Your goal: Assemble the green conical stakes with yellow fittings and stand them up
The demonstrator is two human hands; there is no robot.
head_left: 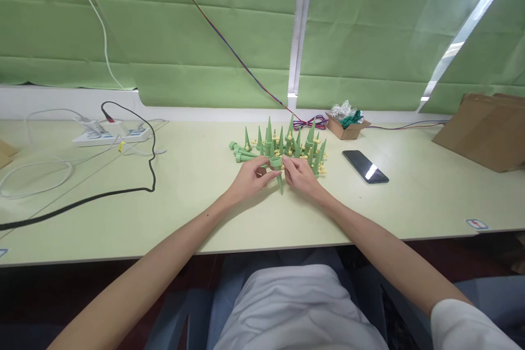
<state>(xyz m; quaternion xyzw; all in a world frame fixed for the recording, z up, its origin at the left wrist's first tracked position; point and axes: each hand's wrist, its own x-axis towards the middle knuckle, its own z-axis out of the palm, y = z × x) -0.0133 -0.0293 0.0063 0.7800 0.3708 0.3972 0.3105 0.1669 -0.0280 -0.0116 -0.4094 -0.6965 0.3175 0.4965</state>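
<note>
Between my hands is a green plastic watering spike (276,162), its open round collar up and its pointed end down over the table. My left hand (251,177) is closed, thumb and fingers pinching the spike from the left. From the other side my right hand (300,174) is also closed, its fingertips pressed together at the spike's side. A bit of yellow shows there, apparently a small valve, mostly hidden by the fingers. Just behind my hands stands a cluster of similar green spikes (268,138), many with yellow valves. Several more lie on their sides at the cluster's left.
Right of the cluster lies a black phone (365,167). Behind it sits a small cardboard box (348,127) with plastic wrap and something green. Folded cardboard (484,134) leans at the far right. On the left are a power strip (110,135) and a black cable (123,191).
</note>
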